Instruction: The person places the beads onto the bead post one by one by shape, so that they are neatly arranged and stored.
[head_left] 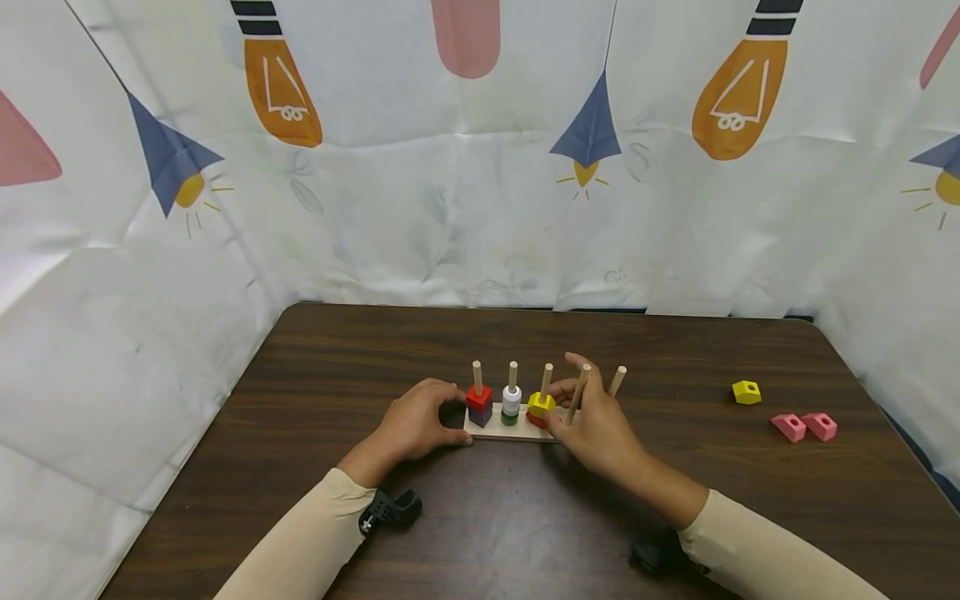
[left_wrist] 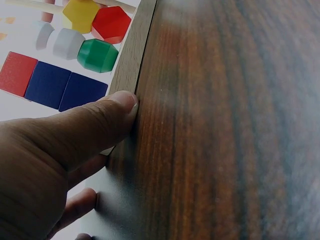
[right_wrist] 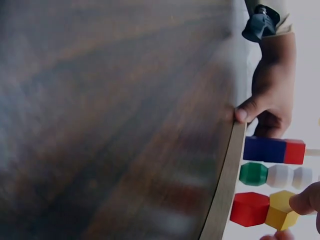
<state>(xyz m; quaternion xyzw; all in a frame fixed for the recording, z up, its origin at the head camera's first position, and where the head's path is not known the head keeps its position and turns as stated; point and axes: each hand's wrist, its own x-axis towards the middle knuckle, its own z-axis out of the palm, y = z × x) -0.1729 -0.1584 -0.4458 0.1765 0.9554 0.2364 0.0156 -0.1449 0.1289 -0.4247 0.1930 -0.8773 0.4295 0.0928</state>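
Note:
A wooden peg board [head_left: 491, 432] lies on the table. My left hand [head_left: 420, 421] holds its left end, the thumb [left_wrist: 117, 107] pressed at the front corner. The first peg carries two dark blue blocks [left_wrist: 65, 87] under a red one [left_wrist: 18, 74]. On the second, white beads [right_wrist: 280, 177] sit over a green bead [right_wrist: 253, 174]. With thumb and fingertips my right hand [head_left: 603, 425] pinches a yellow hexagonal block [right_wrist: 281, 210] on the third peg, just above a red hexagonal block [right_wrist: 249, 209]. That hand partly covers the board's right end, where two bare pegs [head_left: 617, 381] stand.
To the right on the brown table [head_left: 337, 358] lies a loose yellow block [head_left: 746, 392]. Nearer are two pink slanted blocks [head_left: 789, 427], side by side. A printed white cloth [head_left: 465, 217] hangs behind the table's far edge.

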